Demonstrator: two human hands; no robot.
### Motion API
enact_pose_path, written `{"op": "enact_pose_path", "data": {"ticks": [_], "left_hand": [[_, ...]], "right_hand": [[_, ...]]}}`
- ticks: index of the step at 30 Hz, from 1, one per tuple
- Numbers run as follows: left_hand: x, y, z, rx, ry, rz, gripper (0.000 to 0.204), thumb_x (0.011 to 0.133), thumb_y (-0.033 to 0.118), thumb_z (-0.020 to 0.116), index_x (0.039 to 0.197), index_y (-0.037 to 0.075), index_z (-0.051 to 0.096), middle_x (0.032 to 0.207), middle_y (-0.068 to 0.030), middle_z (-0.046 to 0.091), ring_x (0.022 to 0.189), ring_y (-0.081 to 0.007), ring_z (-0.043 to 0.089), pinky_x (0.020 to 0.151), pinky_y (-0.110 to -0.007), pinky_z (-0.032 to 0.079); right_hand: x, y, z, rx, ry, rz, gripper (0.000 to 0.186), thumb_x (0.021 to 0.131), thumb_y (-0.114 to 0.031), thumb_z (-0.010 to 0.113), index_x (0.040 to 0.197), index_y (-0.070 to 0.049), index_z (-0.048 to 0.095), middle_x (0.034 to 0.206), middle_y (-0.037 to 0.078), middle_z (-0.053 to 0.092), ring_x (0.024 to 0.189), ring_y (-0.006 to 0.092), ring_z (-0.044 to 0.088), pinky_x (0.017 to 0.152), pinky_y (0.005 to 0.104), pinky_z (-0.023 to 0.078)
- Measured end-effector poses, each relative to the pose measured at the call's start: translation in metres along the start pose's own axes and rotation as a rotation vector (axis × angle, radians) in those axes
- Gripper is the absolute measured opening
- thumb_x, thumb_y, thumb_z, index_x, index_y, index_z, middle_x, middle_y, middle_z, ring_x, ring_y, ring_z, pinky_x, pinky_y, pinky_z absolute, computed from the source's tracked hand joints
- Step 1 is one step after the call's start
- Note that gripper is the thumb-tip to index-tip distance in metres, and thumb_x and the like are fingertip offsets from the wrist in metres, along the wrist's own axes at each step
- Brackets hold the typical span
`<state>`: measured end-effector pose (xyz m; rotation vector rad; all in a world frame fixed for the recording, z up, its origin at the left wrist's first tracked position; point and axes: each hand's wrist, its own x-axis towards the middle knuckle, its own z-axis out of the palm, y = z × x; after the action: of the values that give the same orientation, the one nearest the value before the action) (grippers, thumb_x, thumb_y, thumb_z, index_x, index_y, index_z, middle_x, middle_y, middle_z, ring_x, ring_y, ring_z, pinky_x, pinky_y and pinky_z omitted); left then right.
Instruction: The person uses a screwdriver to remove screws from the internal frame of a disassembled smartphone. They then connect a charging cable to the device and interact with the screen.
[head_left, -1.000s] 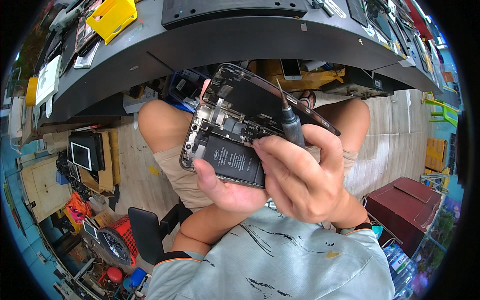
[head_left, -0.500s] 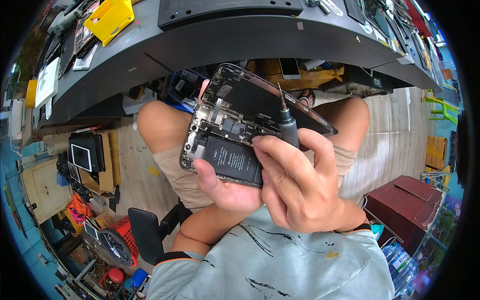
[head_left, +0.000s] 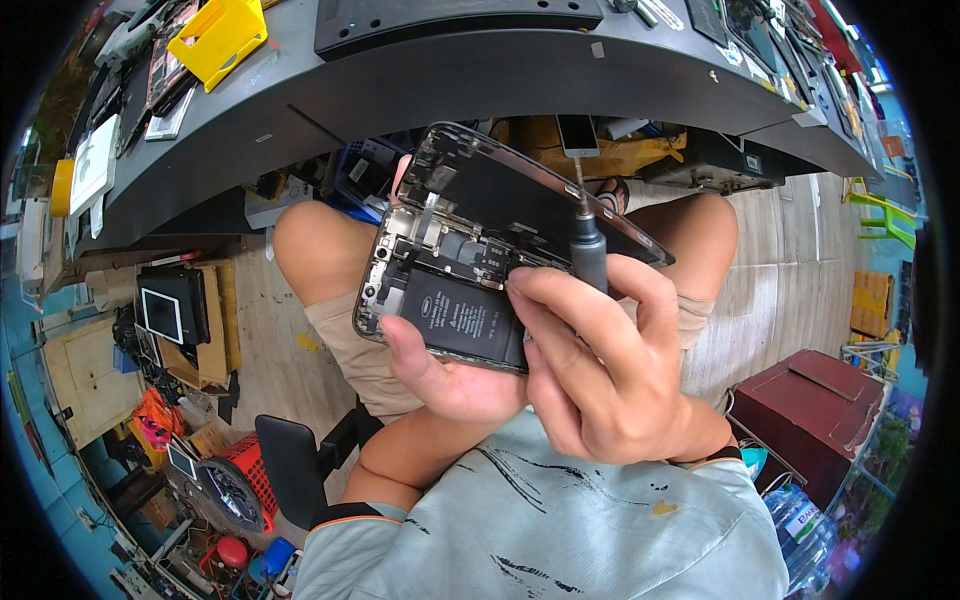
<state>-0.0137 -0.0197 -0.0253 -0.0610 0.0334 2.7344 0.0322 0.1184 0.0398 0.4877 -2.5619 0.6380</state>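
An opened smartphone [head_left: 465, 312] lies over my lap, its black battery and circuit parts bare. Its screen half [head_left: 510, 195] is tilted up along the far side, joined by a ribbon cable near the left end. My left hand [head_left: 450, 385] grips the phone from below, thumb over the near left edge and a fingertip showing behind the far left edge. In my right hand [head_left: 610, 370] is a small screwdriver [head_left: 588, 245] with a grey handle, its tip pointing away from me. The right index finger and thumb touch the phone's inside beside the battery; whether they pinch a small part is hidden.
A dark workbench [head_left: 450, 85] curves across the far side, with a yellow holder [head_left: 218, 40] on its left. Under it another phone [head_left: 577, 135] rests on a yellow surface. A chair armrest [head_left: 290, 470], a red basket [head_left: 258, 480] and a dark red box [head_left: 815, 420] flank me.
The screwdriver has swung slightly to the right and stands more upright in my right hand. The phone has shifted a little to the left.
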Motion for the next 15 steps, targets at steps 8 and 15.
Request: {"op": "enact_pose_path", "data": {"ticks": [8, 15], "left_hand": [[0.012, -0.007, 0.009, 0.361, 0.192, 0.194, 0.098, 0.104, 0.083, 0.046, 0.168, 0.008, 0.044, 0.16, -0.023, 0.059, 0.143, -0.0461, 0.061, 0.121, -0.065, 0.049], [0.021, 0.001, 0.017, 0.372, 0.293, 0.205, 0.092, 0.103, 0.079, 0.054, 0.16, 0.007, 0.053, 0.153, -0.019, 0.063, 0.135, -0.0394, 0.065, 0.112, -0.058, 0.056]], "right_hand": [[-0.033, 0.017, -0.023, 0.251, 0.378, -0.074, 0.038, 0.082, -0.007, 0.077, 0.118, 0.003, 0.077, 0.103, 0.02, 0.078, 0.086, 0.0214, 0.073, 0.076, 0.0356, 0.057], [-0.056, 0.012, -0.022, 0.765, 0.53, 0.174, 0.042, 0.105, 0.005, 0.063, 0.14, -0.004, 0.042, 0.113, 0.034, 0.069, 0.079, 0.0238, 0.071, 0.074, 0.0335, 0.063]]}}
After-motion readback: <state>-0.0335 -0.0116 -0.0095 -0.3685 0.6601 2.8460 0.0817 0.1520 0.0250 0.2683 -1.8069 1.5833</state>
